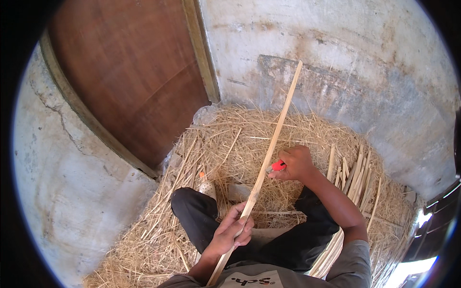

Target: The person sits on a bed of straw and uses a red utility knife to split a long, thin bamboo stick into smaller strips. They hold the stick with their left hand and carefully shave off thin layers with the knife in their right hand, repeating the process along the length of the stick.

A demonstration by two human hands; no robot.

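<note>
A long, pale bamboo strip (278,127) slants up from my lap toward the wall. My left hand (233,234) is closed around its lower part, fingers wrapped over the edge. Higher up, my right hand (294,162) grips a red-handled knife (277,165) just to the right of the strip. The tool's front end is at the strip's edge; its blade is small and hard to make out, and I cannot tell whether it touches. Most of the handle is hidden in my fist.
Shavings (240,127) cover the floor around my bent legs. A bundle of strips (357,175) lies to the right, with more strips (329,257) by my right thigh. Ahead stands a stained wall (345,81); a brown door (129,72) is at the left. A perforated pale shoe (207,188) shows near my left knee.
</note>
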